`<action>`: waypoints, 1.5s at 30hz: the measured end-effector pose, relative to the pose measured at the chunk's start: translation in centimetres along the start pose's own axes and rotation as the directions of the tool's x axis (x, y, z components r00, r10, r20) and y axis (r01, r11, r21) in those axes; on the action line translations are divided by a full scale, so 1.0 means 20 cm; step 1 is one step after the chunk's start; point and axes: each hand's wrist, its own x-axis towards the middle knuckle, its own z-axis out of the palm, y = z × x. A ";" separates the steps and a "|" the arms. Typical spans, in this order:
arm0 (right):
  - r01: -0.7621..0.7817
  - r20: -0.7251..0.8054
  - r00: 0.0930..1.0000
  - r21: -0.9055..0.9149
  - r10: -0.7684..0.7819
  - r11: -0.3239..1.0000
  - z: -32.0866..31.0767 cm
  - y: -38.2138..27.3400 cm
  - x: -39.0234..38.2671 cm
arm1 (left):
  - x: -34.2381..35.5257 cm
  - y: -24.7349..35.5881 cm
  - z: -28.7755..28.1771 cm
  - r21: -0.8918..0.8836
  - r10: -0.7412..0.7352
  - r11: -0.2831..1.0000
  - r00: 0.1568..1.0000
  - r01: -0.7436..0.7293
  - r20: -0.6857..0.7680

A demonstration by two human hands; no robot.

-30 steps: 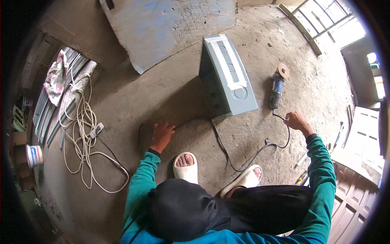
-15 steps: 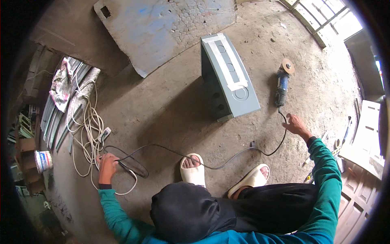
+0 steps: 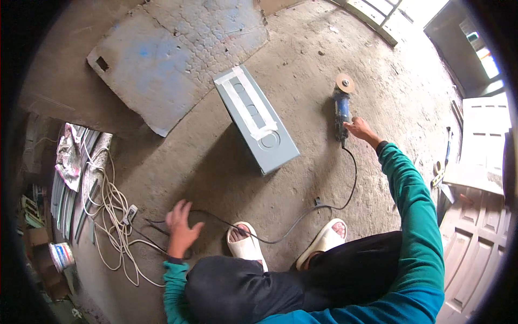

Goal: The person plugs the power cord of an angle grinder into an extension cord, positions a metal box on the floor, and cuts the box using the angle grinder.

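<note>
An angle grinder (image 3: 341, 110) with a blue and black body and a tan disc lies on the bare floor. My right hand (image 3: 360, 130) is at its rear end, fingers curled against the body near where the cord comes out; the fingertips are partly hidden. From there a black power cord (image 3: 302, 218) loops past my feet to the left. My left hand (image 3: 183, 229) hovers over the cord's other end, fingers spread and holding nothing. Left of it, a coil of cream extension cord (image 3: 116, 232) has a white socket block (image 3: 130, 214) on it.
A grey metal box (image 3: 256, 116) with masking tape stands ahead of me. Behind it lies a worn blue-grey sheet (image 3: 156, 70). Metal strips (image 3: 67, 202) and a white tub (image 3: 61, 256) are at left; panelled doors (image 3: 472, 232) lean at right. My sandals (image 3: 245, 245) straddle the cord.
My right hand has moved forward from the cord to the grinder's rear. My left hand has left the cord bundle, moved right and spread its fingers. The view has turned slightly.
</note>
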 end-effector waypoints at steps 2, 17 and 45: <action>0.012 -0.030 0.999 0.048 -0.010 0.999 0.04 -0.10 0.09 | 0.10 0.22 0.06 -0.199 0.152 0.965 0.982 -0.173 -0.114; -0.220 0.206 0.975 0.852 0.081 0.474 0.08 -0.20 0.09 | -0.06 0.50 0.70 -0.380 0.452 0.871 0.809 -0.311 0.375; -0.330 0.325 0.938 0.944 0.124 0.025 -1.82 -1.37 -1.87 | -0.77 0.26 -1.11 -0.207 -0.421 0.874 0.898 0.440 0.129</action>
